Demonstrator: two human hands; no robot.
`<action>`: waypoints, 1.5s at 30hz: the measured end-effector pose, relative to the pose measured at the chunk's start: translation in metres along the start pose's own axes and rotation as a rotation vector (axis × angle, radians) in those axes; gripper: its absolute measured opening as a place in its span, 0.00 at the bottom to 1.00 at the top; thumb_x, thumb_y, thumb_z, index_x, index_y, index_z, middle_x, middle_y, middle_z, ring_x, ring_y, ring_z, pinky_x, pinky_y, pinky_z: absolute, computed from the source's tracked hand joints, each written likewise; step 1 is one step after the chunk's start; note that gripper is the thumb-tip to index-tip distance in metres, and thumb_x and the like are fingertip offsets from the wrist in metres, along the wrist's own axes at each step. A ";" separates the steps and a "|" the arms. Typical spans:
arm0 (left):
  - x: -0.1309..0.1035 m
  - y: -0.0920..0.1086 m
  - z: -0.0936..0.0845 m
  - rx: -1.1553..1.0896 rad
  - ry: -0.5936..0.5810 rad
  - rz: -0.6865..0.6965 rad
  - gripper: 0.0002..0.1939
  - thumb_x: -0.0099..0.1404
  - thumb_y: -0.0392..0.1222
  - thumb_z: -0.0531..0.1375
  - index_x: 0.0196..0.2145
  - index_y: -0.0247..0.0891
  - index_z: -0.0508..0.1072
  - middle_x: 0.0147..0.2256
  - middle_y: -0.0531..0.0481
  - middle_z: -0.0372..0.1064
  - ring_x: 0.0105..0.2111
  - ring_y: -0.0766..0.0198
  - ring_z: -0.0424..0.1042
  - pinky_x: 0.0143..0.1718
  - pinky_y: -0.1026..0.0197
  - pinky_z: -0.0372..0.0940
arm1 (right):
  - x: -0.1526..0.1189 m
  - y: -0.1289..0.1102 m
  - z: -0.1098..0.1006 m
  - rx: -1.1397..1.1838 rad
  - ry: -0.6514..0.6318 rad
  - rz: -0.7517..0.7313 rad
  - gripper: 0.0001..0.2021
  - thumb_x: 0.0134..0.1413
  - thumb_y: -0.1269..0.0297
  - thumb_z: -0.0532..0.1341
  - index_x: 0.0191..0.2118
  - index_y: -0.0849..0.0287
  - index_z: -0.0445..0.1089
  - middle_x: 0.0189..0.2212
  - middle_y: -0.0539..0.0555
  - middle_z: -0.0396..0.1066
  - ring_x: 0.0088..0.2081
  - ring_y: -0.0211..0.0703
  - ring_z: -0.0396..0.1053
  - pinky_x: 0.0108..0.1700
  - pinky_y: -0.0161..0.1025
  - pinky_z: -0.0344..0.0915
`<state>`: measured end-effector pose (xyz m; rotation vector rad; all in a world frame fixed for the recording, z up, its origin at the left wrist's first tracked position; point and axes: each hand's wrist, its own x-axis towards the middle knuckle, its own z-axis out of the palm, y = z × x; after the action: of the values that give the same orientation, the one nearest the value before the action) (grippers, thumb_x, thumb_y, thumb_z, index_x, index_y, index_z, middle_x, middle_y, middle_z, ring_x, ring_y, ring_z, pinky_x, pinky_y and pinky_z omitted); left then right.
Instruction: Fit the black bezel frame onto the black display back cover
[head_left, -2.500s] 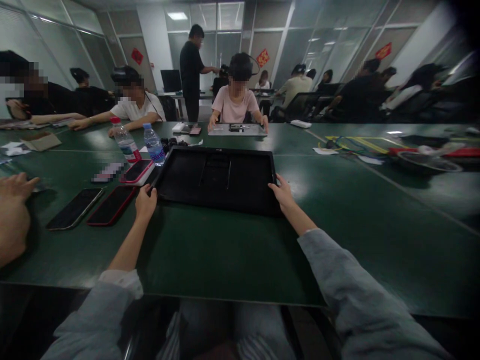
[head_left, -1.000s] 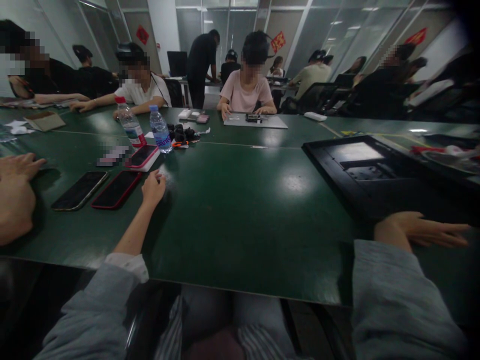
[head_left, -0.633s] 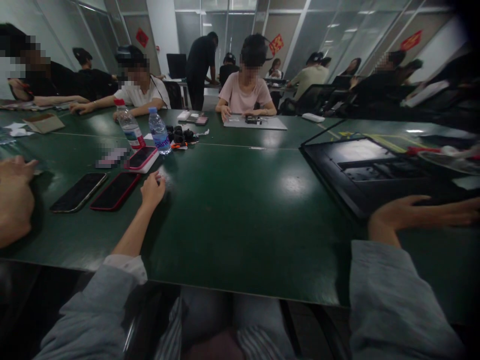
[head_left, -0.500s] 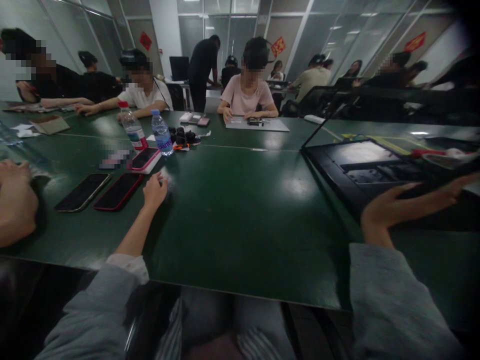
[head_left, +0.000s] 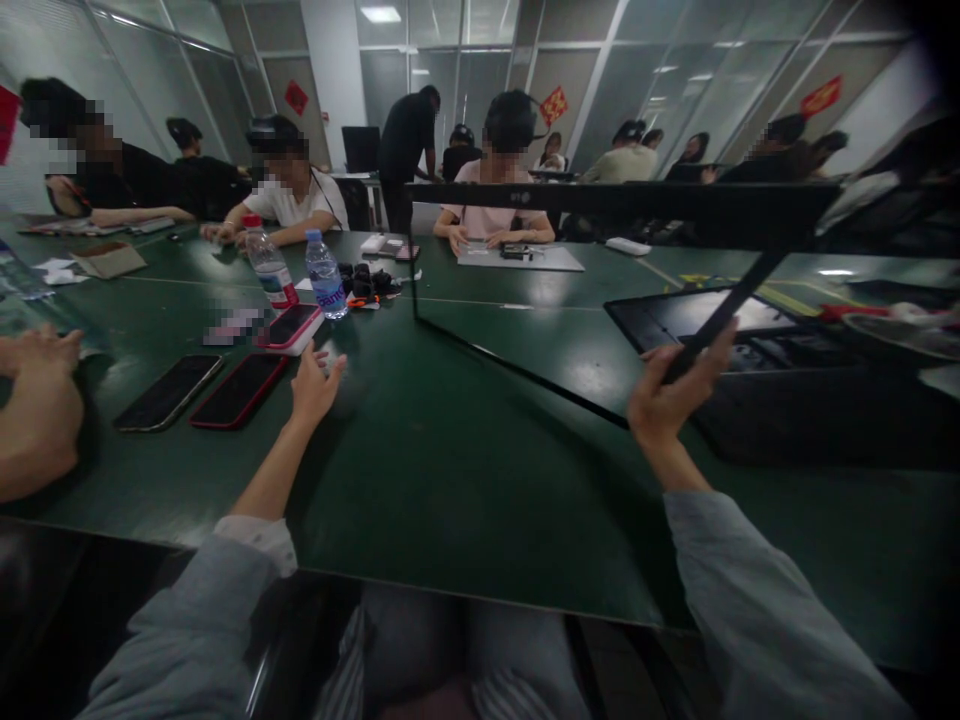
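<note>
My right hand [head_left: 664, 405] is closed around one side of a thin black rectangular frame, like a monitor bezel [head_left: 615, 205], and holds it tilted above the table. The frame's wide bar runs across the far side, and a thin bar slants down toward my wrist. Behind my right hand lies a dark flat panel [head_left: 825, 415], partly hidden by it. My left hand [head_left: 315, 385] rests on the green table [head_left: 450, 480] with its fingers loosely apart, holding nothing. Beside it are a red-edged phone [head_left: 240, 390] and a phone on a pink-and-white case or box [head_left: 292, 328].
Another dark phone [head_left: 169, 392] lies farther left, near a co-worker's hands [head_left: 37, 410]. Two bottles stand beyond my left hand: a red-capped bottle [head_left: 270, 265] and a blue-capped bottle [head_left: 325, 275]. Several people sit across the table, one at a white board [head_left: 555, 260].
My right hand has moved left, carrying the black frame away from the dark panel and over the middle of the table. My left hand has hardly moved.
</note>
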<state>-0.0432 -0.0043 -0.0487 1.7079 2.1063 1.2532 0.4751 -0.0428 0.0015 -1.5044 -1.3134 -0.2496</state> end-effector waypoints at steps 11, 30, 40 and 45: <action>0.005 0.003 -0.004 -0.003 0.067 0.119 0.23 0.73 0.51 0.54 0.59 0.36 0.70 0.52 0.39 0.76 0.51 0.53 0.76 0.58 0.52 0.67 | -0.002 0.034 0.047 0.055 -0.286 0.088 0.31 0.64 0.54 0.54 0.69 0.61 0.57 0.45 0.63 0.75 0.47 0.56 0.74 0.56 0.56 0.68; 0.008 -0.016 -0.003 0.425 -0.164 0.121 0.21 0.71 0.50 0.57 0.53 0.38 0.80 0.60 0.41 0.72 0.60 0.44 0.68 0.60 0.44 0.66 | -0.006 0.107 0.081 0.173 -0.609 0.058 0.31 0.54 0.61 0.59 0.64 0.58 0.69 0.57 0.62 0.74 0.57 0.60 0.72 0.63 0.62 0.67; 0.010 -0.024 0.001 0.458 -0.159 0.145 0.24 0.71 0.51 0.55 0.53 0.35 0.81 0.60 0.39 0.72 0.59 0.43 0.69 0.61 0.43 0.66 | -0.008 0.106 0.079 -0.022 -0.636 -0.080 0.30 0.61 0.59 0.55 0.66 0.62 0.69 0.55 0.66 0.75 0.59 0.61 0.69 0.64 0.62 0.65; 0.010 -0.026 0.002 0.469 -0.152 0.151 0.24 0.71 0.52 0.55 0.54 0.37 0.81 0.61 0.40 0.71 0.60 0.42 0.68 0.60 0.42 0.66 | -0.009 0.106 0.081 -0.017 -0.608 -0.103 0.28 0.60 0.60 0.55 0.63 0.59 0.72 0.54 0.64 0.76 0.58 0.60 0.70 0.65 0.62 0.64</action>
<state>-0.0644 0.0053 -0.0641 2.1004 2.3420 0.6564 0.5205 0.0349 -0.0970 -1.5913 -1.8704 0.1500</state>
